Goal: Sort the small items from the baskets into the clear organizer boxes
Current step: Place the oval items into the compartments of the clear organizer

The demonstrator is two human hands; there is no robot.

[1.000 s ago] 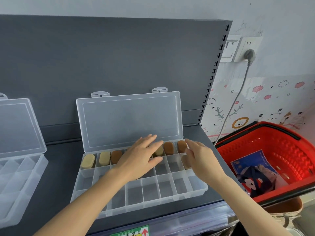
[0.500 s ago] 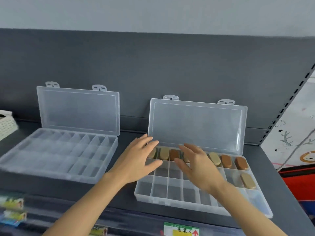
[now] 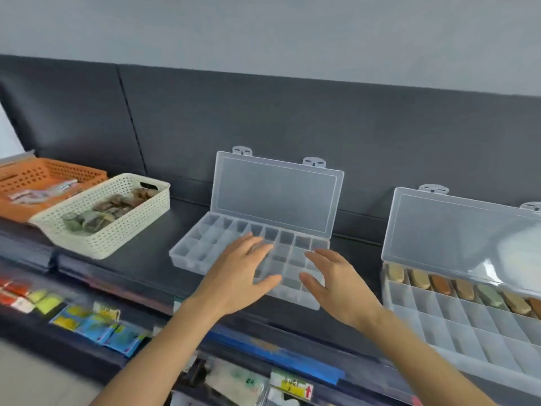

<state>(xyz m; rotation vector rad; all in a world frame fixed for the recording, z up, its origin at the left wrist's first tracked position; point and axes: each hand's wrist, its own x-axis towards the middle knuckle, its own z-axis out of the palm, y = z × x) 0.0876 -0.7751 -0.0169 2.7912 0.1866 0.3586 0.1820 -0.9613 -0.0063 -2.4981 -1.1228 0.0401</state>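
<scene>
An open clear organizer box (image 3: pixel 205 244) with bare compartments lies mid-shelf, its lid leaning on the back panel. My left hand (image 3: pixel 240 276) and my right hand (image 3: pixel 336 282) hover over its front half, fingers spread, holding nothing. A second clear organizer box (image 3: pixel 456 326) lies at the right, its back row filled with tan, brown and greenish oblong pieces (image 3: pixel 465 288). A cream perforated basket (image 3: pixel 117 230) at the left holds small brownish items (image 3: pixel 117 205). Behind it an orange basket (image 3: pixel 35 177) holds small packets.
The boxes and baskets lie on a dark shelf (image 3: pixel 146 259) with a dark back panel. Price tags and coloured packets (image 3: pixel 96 323) line the shelf edge and the level below.
My view swung left: the red basket left the frame, the filled box slid right, and the cream and orange baskets appeared. Both hands moved from the filled box to over the bare box.
</scene>
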